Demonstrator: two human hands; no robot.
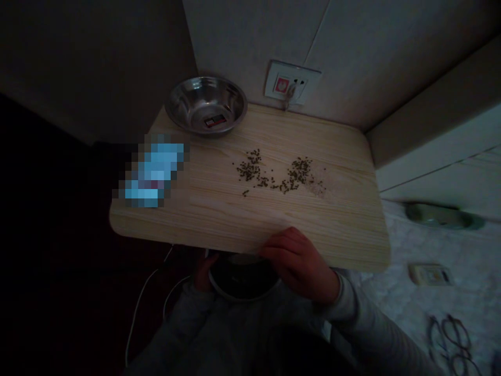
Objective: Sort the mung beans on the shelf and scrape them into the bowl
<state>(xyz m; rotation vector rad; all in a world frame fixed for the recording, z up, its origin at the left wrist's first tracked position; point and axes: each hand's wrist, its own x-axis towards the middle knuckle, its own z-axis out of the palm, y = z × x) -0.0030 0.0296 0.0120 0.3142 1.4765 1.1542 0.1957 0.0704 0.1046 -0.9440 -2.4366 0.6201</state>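
My left hand (204,272) grips the side of a dark, round bowl (245,284) below the table's front edge; most of its fingers are in shadow. Over the bowl's right side and against the table edge is my right hand (299,263). Its fingers are curled together and point left, and whatever they may hold is hidden. On the wooden tabletop (219,209) lie two loose clusters of small dark-green beans (249,169), joined by a thin scatter. A patch of fine pale-pinkish grains (319,183) spreads beside the right cluster.
A shiny metal basin (207,104) stands at the table's back left. A lit, pixelated phone-like screen (156,172) lies at the left edge. Behind is a wall socket (293,83) with a plug. White cables (136,303) hang lower left; eyeglasses (450,337) lie on white quilted bedding (395,313).
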